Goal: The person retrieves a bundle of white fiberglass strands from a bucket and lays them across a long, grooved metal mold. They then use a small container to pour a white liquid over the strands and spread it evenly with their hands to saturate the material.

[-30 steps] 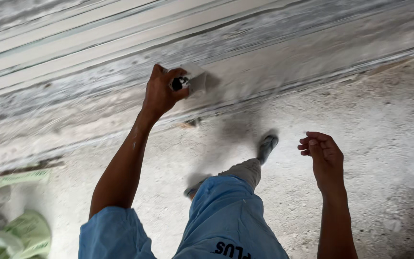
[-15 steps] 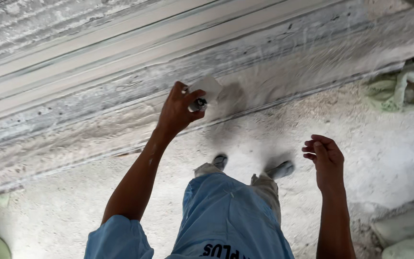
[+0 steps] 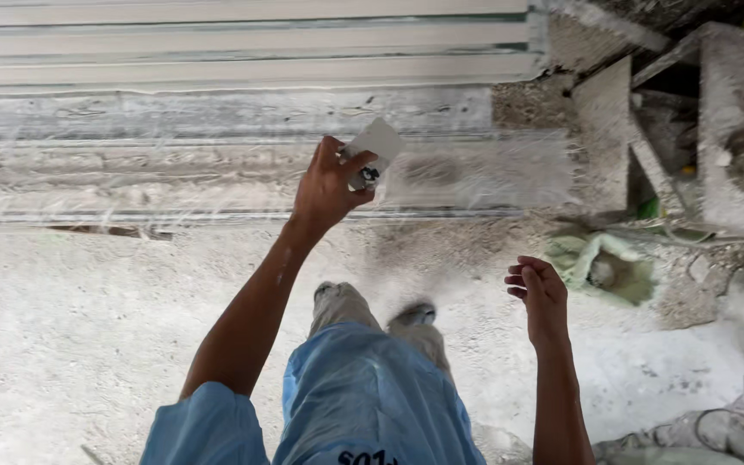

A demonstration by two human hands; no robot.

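Left hand [image 3: 327, 185] now pinching flat white rectangular card [image 3: 378, 142] plus small dark object, right hand [image 3: 540, 291] loosely curled, empty, green crumpled sack [image 3: 600, 263] newly beside it

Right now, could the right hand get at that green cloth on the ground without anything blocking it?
Probably yes. The right hand is empty, loosely curled, and hangs close to the green cloth. Only bare dusty ground shows between them, though the cloth lies lower, so a bend down looks necessary.

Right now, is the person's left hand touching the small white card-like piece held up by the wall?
Touching. The head view shows the left hand pinching the white piece between thumb and fingers.
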